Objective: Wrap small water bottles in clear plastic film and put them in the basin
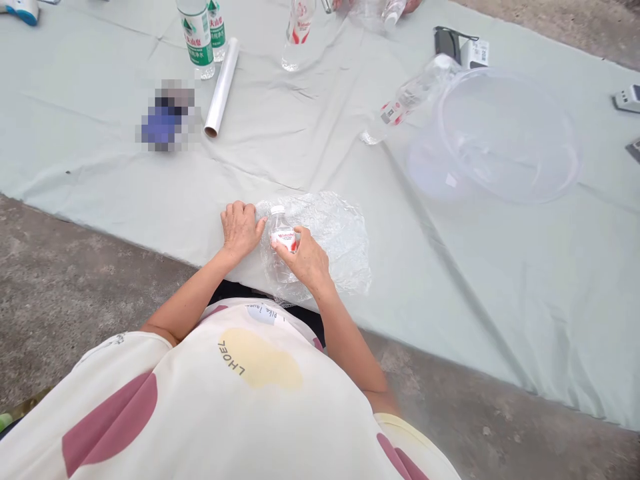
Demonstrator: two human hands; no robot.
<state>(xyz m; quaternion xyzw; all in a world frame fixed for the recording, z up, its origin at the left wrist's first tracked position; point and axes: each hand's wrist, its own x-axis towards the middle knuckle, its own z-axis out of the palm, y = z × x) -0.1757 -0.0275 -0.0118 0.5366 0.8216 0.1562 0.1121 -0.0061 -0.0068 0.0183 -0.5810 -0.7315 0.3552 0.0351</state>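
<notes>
A small clear plastic bottle [283, 231] with a white cap and a red-and-white label lies on a crinkled sheet of clear plastic film [340, 240], its cap pointing away from me. My right hand [307, 260] grips the bottle around its label, thumb on one side and fingers on the other. To the left, my left hand [240, 228] rests palm down at the film's edge. Its fingers are slightly bent and its thumb is spread toward the bottle; whether it presses on the film I cannot tell.
A pale cloth [320, 160] covers the surface. Farther off are a roll of film [221, 90], green-labelled water bottles [197, 37], an upright bottle [299, 37], a lying bottle [405, 99], a large clear tub [510, 137] and a black device [447, 43]. Another person's hand [411, 5] shows at the top.
</notes>
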